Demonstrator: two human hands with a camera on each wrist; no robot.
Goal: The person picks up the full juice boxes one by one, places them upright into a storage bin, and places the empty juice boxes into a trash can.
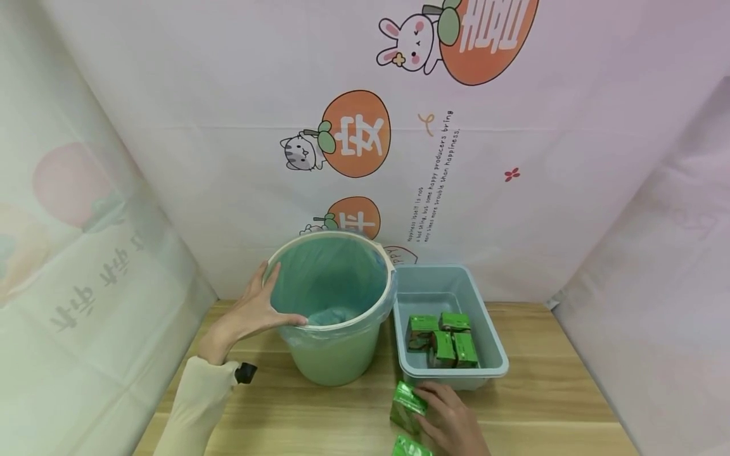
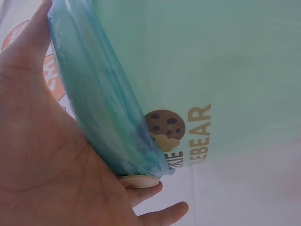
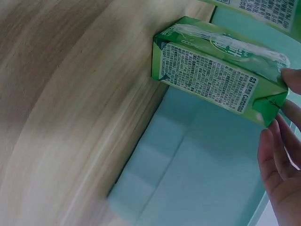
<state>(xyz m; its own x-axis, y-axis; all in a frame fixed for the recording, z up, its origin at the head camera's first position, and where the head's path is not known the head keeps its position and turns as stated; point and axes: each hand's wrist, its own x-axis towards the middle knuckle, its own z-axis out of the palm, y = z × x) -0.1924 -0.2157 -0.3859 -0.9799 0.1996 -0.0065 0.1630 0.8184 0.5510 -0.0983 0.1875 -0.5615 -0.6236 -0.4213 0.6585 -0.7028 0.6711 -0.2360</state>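
Observation:
My left hand (image 1: 251, 313) grips the rim of a pale green trash bin (image 1: 333, 364), thumb along the front edge and fingers over the left side. A bluish plastic liner (image 2: 94, 94) is folded over that rim. Low in front of the blue bin-side basin (image 1: 495, 348), my right hand (image 1: 450, 418) pinches one end of a green drink carton (image 3: 207, 82) between thumb and fingers. Another green carton (image 1: 409, 447) shows at the bottom edge of the head view. Several more green cartons (image 1: 464, 349) sit inside the basin.
Beneath everything is a wooden tabletop (image 1: 542, 373). A white sheet with printed cartoons (image 1: 256, 190) hangs behind, and white sheets close off both sides. The bin stands close to the left of the basin.

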